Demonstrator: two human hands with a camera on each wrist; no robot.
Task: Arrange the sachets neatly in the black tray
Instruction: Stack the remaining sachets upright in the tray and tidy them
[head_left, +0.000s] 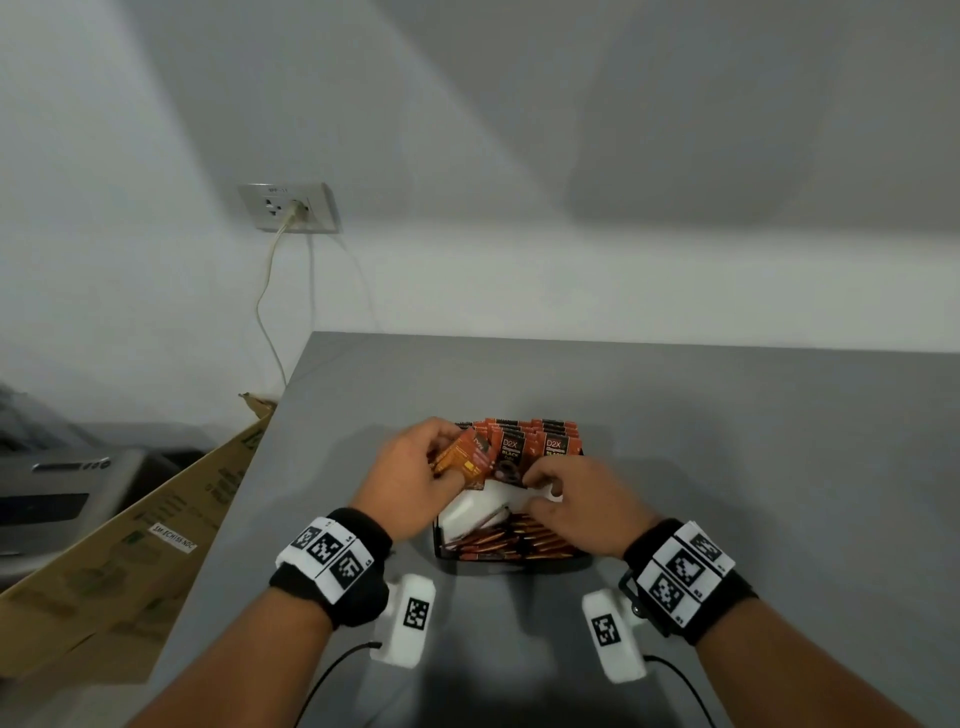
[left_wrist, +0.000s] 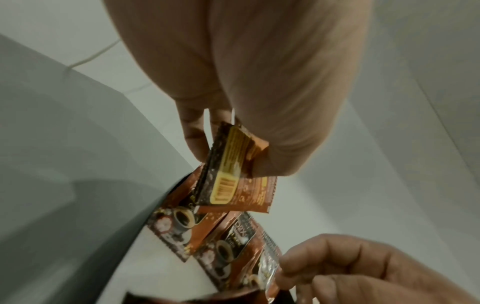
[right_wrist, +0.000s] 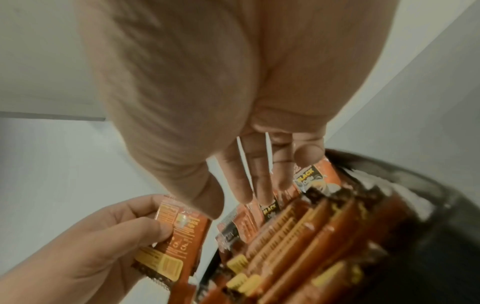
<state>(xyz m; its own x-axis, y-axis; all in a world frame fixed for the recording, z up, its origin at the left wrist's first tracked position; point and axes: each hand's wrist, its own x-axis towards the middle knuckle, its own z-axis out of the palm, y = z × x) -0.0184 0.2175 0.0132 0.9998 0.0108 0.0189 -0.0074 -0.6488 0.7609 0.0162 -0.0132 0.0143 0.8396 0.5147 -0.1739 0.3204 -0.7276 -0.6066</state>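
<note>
The black tray (head_left: 498, 560) stands on the grey table in front of me. Orange-and-black sachets (head_left: 556, 447) stand upright in rows in its far half. More sachets (head_left: 519, 543) lie packed in the near half. A white piece (head_left: 483, 509) sits between the two groups. My left hand (head_left: 441, 462) grips a small bunch of sachets (left_wrist: 233, 174) over the tray's far left corner. My right hand (head_left: 540, 483) reaches over the white piece. In the right wrist view its fingers (right_wrist: 259, 174) are straight and touch the tops of the upright sachets.
The table's left edge (head_left: 260, 467) runs close to the tray. A cardboard box (head_left: 156, 519) leans beyond it, beside a grey machine (head_left: 52, 493). A wall socket (head_left: 288, 208) with a hanging cord is behind. Bare tabletop (head_left: 753, 441) lies to the right.
</note>
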